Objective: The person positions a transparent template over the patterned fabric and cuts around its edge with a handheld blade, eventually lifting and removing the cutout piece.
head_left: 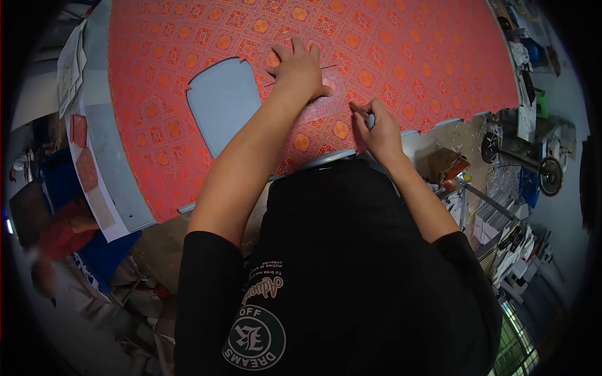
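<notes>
1. So, a big red sheet (401, 56) with orange flower shapes lies flat over a grey tabletop (116, 156). It covers almost all of the top.

2. One piece is already cut out of the sheet. It leaves a hole (224, 106) on the left side, and the grey tabletop shows through it. The hole has a round top and straight sides.

3. The left hand (301, 69) lies flat on the sheet, just right of the hole. Its fingers are spread wide and press the sheet down. It holds nothing.

4. The right hand (376, 128) is near the close edge of the sheet, to the right of the left hand. Its fingers are pinched tight on something small and thin. It may be a little blade or a pen, but it is too small to tell.

5. A thin dark line (313, 70) runs across the sheet by the left hand. It may be a cut or a mark; I cannot tell which.

6. I think the work is only a little way along. One shape is out, and most of the sheet is still whole, with lots of room to the right and far side.

7. Two small red pieces (84, 166) lie on the far left, past the edge of the sheet, on white paper.
</notes>
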Demonstrator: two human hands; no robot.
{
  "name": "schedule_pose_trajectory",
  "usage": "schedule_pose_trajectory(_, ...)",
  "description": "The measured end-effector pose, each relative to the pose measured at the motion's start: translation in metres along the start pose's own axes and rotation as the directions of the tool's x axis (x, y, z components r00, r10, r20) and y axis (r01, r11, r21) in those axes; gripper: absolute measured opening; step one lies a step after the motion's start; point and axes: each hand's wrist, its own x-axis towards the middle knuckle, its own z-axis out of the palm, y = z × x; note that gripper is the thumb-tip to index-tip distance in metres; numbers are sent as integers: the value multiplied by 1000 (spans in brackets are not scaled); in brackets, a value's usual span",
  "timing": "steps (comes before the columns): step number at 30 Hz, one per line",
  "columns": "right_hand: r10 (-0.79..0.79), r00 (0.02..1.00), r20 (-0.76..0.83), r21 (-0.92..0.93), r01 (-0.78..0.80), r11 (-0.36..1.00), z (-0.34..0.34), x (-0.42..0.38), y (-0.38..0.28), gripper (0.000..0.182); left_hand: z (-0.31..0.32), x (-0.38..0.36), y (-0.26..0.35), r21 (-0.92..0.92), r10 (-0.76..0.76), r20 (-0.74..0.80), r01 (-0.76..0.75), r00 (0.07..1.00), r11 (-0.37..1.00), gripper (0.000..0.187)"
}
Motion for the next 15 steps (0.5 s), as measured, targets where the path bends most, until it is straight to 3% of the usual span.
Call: schedule_pose_trajectory(15,-112,993,44,-105,117,988,12,169,-20,27,-5,-4,-1,20,33,3,-33,999,999,115)
